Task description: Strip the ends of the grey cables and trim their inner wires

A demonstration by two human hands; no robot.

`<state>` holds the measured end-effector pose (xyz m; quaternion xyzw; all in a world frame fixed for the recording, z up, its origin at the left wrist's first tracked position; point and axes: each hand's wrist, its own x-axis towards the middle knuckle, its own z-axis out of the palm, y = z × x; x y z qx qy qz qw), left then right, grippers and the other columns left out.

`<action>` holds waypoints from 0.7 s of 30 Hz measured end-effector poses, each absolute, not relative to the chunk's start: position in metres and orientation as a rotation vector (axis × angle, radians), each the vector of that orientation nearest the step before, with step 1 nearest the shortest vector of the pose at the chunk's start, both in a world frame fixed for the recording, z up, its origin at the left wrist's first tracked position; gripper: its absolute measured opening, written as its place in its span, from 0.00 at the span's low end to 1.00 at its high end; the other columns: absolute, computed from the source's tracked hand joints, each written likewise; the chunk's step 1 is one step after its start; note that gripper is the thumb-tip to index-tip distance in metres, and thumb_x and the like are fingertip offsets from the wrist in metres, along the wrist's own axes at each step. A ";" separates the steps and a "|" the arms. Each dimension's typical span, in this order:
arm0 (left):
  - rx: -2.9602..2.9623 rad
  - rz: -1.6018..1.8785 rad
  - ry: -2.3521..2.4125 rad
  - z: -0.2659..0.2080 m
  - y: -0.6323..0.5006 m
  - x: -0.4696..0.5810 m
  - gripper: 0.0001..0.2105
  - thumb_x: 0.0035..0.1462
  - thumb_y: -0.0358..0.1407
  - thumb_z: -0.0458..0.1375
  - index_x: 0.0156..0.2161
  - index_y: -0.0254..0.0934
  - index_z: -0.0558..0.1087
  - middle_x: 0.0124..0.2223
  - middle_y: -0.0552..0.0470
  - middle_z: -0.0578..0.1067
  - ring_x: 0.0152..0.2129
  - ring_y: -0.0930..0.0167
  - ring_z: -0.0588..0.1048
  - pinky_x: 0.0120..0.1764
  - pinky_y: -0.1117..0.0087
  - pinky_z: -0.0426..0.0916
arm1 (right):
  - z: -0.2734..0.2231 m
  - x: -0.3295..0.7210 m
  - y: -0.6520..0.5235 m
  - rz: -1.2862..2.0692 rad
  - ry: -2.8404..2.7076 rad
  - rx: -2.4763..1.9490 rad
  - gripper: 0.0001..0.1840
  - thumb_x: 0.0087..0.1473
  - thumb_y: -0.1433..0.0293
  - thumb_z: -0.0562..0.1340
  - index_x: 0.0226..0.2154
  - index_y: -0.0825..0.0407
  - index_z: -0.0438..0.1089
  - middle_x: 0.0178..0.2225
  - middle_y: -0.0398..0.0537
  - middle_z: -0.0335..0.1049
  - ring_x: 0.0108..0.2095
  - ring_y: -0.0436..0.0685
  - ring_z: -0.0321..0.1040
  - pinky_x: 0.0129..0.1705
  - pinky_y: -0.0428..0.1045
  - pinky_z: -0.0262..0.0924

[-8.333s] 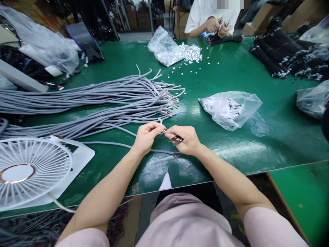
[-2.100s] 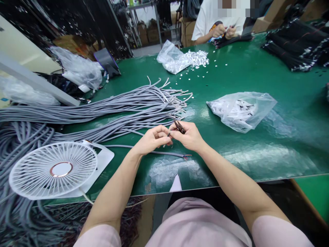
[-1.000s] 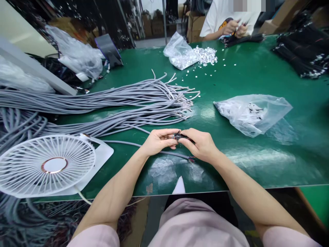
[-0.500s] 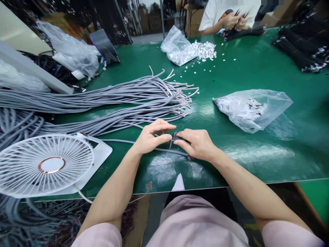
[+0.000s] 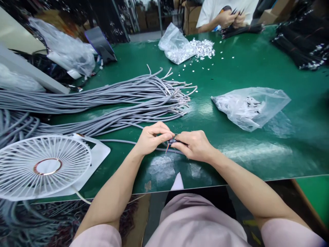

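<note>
My right hand [image 5: 196,145] pinches a small dark connector [image 5: 171,141] between thumb and fingers, in front of me over the table. Several thin coloured wires [image 5: 167,148] hang down from its left side. My left hand [image 5: 153,138] meets it from the left, its thumb and fingertips closed at the connector's edge on what looks like a thin wire, mostly hidden by the fingers. A grey cable [image 5: 120,141] comes from the left and passes below both hands; its end is covered by my right hand.
Bundles of grey cables [image 5: 123,94] lie at the left, behind a white fan [image 5: 61,147]. A clear bag of white parts [image 5: 236,106] is at right. Further back are a bag with spilled silvery bits [image 5: 177,51], black cable bundles [image 5: 300,44] and a co-worker's hands [image 5: 232,19].
My left thumb and fingers, apart before, have closed together at the connector. The connector has shifted slightly left, and its coloured wires now point down-left. The whole view has shifted slightly.
</note>
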<state>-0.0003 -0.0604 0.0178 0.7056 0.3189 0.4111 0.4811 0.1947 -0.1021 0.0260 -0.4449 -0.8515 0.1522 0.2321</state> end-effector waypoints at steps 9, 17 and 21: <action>1.618 0.998 0.826 0.011 -0.059 0.002 0.04 0.50 0.36 0.64 0.30 0.39 0.81 0.30 0.49 0.75 0.28 0.73 0.72 0.32 0.72 0.67 | 0.023 0.200 -0.100 0.593 -2.284 -1.151 0.17 0.60 0.60 0.55 0.31 0.52 0.74 0.28 0.45 0.74 0.29 0.49 0.67 0.29 0.45 0.48; 1.567 1.043 0.812 0.008 -0.060 0.007 0.10 0.53 0.40 0.62 0.27 0.35 0.76 0.29 0.50 0.74 0.28 0.73 0.71 0.35 0.72 0.66 | 0.023 0.204 -0.096 0.807 -2.171 -1.032 0.14 0.58 0.61 0.58 0.33 0.53 0.73 0.27 0.44 0.73 0.26 0.47 0.64 0.29 0.44 0.51; 1.529 0.984 0.838 0.010 -0.066 0.014 0.16 0.54 0.47 0.59 0.27 0.34 0.69 0.24 0.53 0.70 0.21 0.76 0.68 0.27 0.74 0.64 | 0.024 0.200 -0.097 0.888 -2.125 -1.014 0.15 0.58 0.62 0.56 0.31 0.54 0.73 0.26 0.43 0.71 0.25 0.47 0.61 0.29 0.43 0.52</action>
